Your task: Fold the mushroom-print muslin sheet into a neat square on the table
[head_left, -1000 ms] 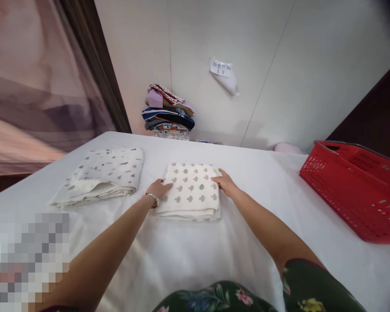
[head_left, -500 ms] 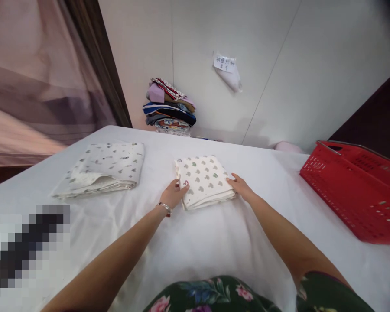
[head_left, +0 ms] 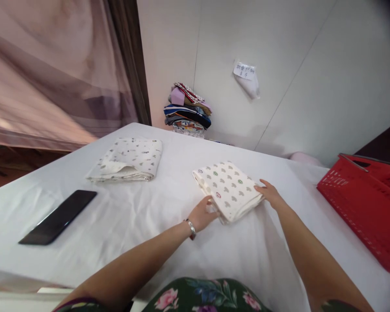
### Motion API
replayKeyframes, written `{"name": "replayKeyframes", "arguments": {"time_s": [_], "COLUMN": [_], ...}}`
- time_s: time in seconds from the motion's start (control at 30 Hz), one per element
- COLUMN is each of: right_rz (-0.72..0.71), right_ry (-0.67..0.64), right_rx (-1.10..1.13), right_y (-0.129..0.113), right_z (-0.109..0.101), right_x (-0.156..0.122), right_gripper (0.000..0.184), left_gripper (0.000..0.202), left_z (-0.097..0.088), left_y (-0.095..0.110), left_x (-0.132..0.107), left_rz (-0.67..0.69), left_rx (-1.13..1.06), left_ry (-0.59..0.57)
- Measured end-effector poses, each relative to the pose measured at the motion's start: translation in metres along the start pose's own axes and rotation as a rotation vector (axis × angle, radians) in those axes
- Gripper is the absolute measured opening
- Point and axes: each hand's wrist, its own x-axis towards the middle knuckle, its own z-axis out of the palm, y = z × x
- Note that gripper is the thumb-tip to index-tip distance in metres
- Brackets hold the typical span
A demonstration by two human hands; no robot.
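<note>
A folded cream cloth printed with grey mushroom shapes and a few green and red marks lies turned at an angle on the white-covered table. My left hand, with a silver bracelet at the wrist, is at its near left edge, thumb and fingers apart. At the right corner, my right hand grips the cloth, thumb on top; the undersides of its fingers are hidden. Farther left lies a second folded cloth, white with small dark prints, one layer slightly raised at its front.
A black tablet-like slab lies at the left on the white sheet. On the right stands a red plastic basket. Behind the table is a stack of folded clothes against the wall. A pink curtain hangs at the left.
The view has swung left, so things appear farther right. The mushroom cloth has turned clockwise and come nearer. My left thumb has left its top, and that hand sits at the edge.
</note>
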Motion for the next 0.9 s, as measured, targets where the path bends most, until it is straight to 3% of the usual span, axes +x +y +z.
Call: {"name": "replayKeyframes", "arguments": {"time_s": [0.07,0.17,0.27,0.4,0.5,0.57,0.9], "right_rz": [-0.004,-0.173,-0.449,-0.639,-0.654,-0.645,-0.650], "right_ry": [0.058,0.139,0.147,-0.071,-0.284,-0.338,-0.312], "right_rx": [-0.216,-0.449,-0.466,-0.497,-0.687,-0.771,-0.785], "right_y": [0.007,-0.002,-0.031,-0.063,-0.064,-0.059,-0.052], "right_z": [-0.010,-0.005,0.020,0.069,0.098,0.108,0.109], "right_x": [0.003,-0.006,-0.029,-0.066,-0.082,-0.085,-0.086], "right_gripper": [0.065,0.057,0.054,0.057,0.062,0.064,0.065], "left_gripper": [0.049,0.032,0.032,0.041,0.049,0.049,0.029], "left_z": [0.001,-0.016,-0.039,-0.051,-0.047,-0.044,-0.050], "left_y": [-0.007,-0.017,-0.023,-0.024,-0.022,-0.020,-0.018], "left_x": [-0.001,0.019,0.052,0.087,0.102,0.109,0.129], "left_rz": [0.062,0.102,0.120,0.165,0.180,0.162,0.141], "left_rx": [0.051,0.170,0.277,0.424,0.473,0.476,0.451], "left_ry": [-0.035,0.068,0.201,0.327,0.312,0.268,0.246]}}
